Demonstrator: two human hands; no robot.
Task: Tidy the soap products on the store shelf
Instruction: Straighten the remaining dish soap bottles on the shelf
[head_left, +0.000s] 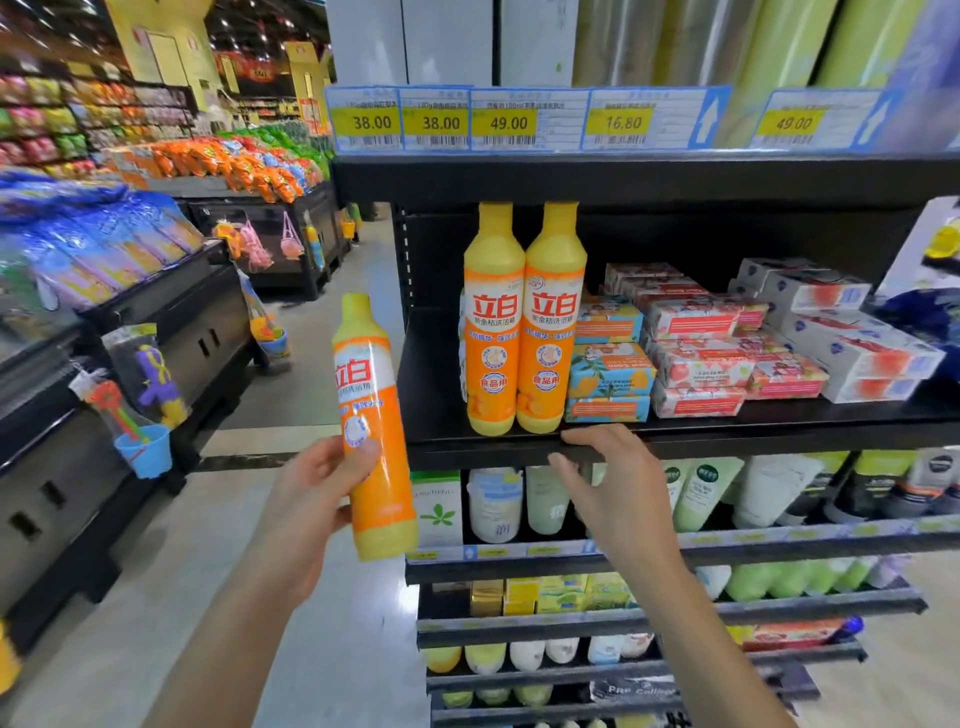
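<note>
Left hand (311, 493): fingers grasping glossy, tapered orange bottle (376, 431), left of black shelf (753, 434).
Right hand (618, 493): fingers released, at shelf edge.

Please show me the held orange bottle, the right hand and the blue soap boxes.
held bottle (385, 483): head view, lower orange body.
right hand (618, 488): head view, back of the hand.
blue soap boxes (608, 375): head view, front of the middle box.
</note>
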